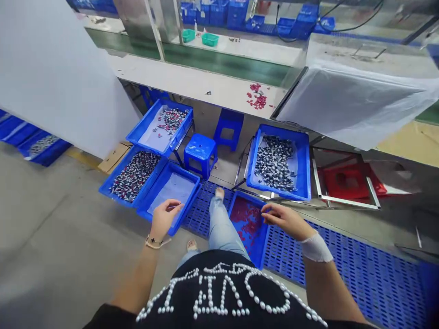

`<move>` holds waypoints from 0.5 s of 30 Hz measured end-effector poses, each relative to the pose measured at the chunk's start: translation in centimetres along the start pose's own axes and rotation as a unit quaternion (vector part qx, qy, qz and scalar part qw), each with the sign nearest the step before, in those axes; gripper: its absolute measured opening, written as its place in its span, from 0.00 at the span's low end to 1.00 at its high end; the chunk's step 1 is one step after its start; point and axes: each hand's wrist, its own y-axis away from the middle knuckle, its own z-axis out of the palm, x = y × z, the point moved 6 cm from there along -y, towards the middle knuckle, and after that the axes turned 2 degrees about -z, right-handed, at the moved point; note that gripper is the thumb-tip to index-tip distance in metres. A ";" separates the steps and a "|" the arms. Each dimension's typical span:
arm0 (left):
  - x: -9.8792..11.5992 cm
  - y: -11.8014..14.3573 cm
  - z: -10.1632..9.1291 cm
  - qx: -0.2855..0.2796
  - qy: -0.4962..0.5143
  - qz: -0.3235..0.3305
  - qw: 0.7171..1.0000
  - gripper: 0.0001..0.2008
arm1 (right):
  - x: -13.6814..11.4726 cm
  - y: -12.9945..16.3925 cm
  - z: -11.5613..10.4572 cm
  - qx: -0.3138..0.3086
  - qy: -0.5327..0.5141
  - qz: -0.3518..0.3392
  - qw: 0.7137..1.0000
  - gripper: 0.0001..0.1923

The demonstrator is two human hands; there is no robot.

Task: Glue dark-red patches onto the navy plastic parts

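My left hand [163,219] hovers over the near corner of a blue tray lined in white [161,208] that is almost bare. Its fingers curl toward the thumb, and whether they pinch a small part is too small to tell. My right hand [286,220], with a white wrap on the wrist, reaches left to the right rim of a blue tray of small red parts [262,246] on the floor. Its fingers are loosely extended and nothing shows in them. My leg in jeans [221,228] runs between the two trays.
Blue trays of black-and-white parts sit left [113,176], back left [144,125] and right on a metal stand [305,173]. Two blue stools [200,153] stand ahead. A blue grid mat [360,265], a red stool [350,183], a workbench with red parts [257,97] and a white panel [51,82] surround me.
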 end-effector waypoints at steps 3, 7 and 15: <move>0.9 -7.7 3.6 -0.002 0.012 -0.035 0.999 0.21 | 0.4 -12.8 -3.1 -0.080 0.029 0.055 0.995 0.15; 0.6 -16.3 9.2 0.024 0.032 -0.127 0.991 0.26 | 1.8 -32.0 -6.6 -0.192 0.101 0.141 0.966 0.15; -8.1 -29.4 18.1 0.040 0.011 -0.291 0.956 0.29 | 15.5 -63.4 -9.0 -0.242 0.210 0.159 0.934 0.20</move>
